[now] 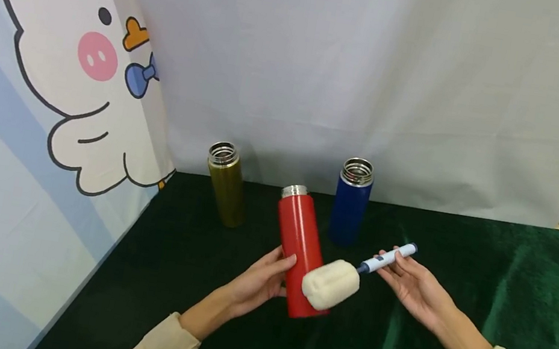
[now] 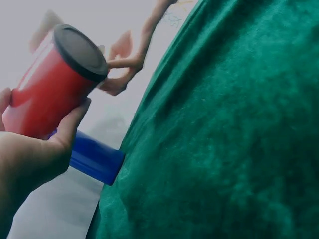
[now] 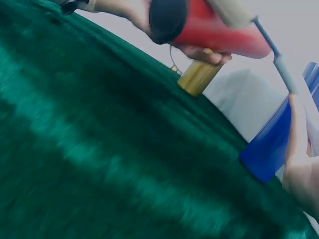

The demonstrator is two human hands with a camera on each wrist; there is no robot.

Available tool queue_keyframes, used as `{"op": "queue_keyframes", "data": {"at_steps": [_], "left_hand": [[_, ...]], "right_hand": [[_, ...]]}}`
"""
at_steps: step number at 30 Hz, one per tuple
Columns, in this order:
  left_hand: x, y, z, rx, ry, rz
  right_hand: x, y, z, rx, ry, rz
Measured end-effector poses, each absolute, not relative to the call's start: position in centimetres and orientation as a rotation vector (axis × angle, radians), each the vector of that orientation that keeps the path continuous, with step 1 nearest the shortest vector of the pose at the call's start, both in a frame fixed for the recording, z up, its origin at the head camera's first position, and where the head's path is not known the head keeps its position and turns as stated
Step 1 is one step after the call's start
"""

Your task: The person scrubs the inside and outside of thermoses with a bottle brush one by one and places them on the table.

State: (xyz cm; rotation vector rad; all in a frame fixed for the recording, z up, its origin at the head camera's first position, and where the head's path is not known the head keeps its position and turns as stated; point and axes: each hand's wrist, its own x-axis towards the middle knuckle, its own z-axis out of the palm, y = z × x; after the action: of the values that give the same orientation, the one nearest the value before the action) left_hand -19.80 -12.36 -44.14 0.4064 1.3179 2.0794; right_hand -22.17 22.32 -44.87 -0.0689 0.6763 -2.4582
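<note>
My left hand [image 1: 262, 280] grips a red bottle [image 1: 297, 244] around its lower half and holds it up, tilted, its lidless steel mouth leaning away from me. In the left wrist view the dark base of the red bottle [image 2: 60, 79] faces the camera. My right hand [image 1: 417, 291] pinches the light-blue handle of a bottle brush [image 1: 381, 262] between thumb and fingers. The brush's thick white sponge head [image 1: 330, 284] points left and overlaps the lower part of the red bottle in the head view. In the right wrist view the brush handle [image 3: 285, 74] rises from my fingers.
An olive-gold bottle [image 1: 226, 190] without a lid stands at the back left of the dark green cloth [image 1: 210, 334]. Just right of the red bottle, a blue bottle [image 1: 350, 207] stands lidless too. Behind them hangs a white curtain [image 1: 296, 67]; a cartoon-printed one [image 1: 36, 117] hangs at left.
</note>
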Motion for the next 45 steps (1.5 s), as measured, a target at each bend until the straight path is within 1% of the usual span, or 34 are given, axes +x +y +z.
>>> {"op": "queue_keyframes", "data": {"at_steps": [5, 10, 16, 22, 28, 34, 40, 42, 45], "left_hand": [[-19.5, -12.1, -44.4, 0.483, 1.306, 1.982], [-19.4, -12.0, -44.4, 0.507, 1.253, 1.974], [-19.6, -12.6, -44.2, 0.531, 1.298, 2.031], [-20.1, -13.1, -43.6, 0.454, 1.263, 2.136], [-19.8, -12.7, -43.9, 0.364, 1.21, 2.17], [-19.6, -11.7, -44.7, 0.417, 1.409, 2.063], [-19.2, -11.5, -45.1, 0.428, 1.477, 1.96], [-19.2, -11.5, -45.2, 0.441, 1.471, 1.959], [-19.3, -11.5, -45.0, 0.464, 1.451, 1.997]], "right_hand": [[-23.3, 21.4, -42.6, 0.103, 0.522, -2.592], [-23.6, 21.0, -41.5, 0.14, 0.33, -2.682], [-22.3, 20.8, -43.7, 0.076, 0.502, -2.568], [-20.7, 21.7, -45.8, -0.079, 0.713, -2.458], [-19.9, 22.2, -46.8, -0.122, 0.791, -2.399], [-21.0, 21.6, -45.1, -0.001, 0.803, -2.48], [-22.9, 21.4, -42.4, 0.203, 0.505, -2.667], [-23.1, 21.3, -42.4, 0.231, 0.433, -2.684], [-22.8, 21.2, -43.2, 0.206, 0.439, -2.65]]}}
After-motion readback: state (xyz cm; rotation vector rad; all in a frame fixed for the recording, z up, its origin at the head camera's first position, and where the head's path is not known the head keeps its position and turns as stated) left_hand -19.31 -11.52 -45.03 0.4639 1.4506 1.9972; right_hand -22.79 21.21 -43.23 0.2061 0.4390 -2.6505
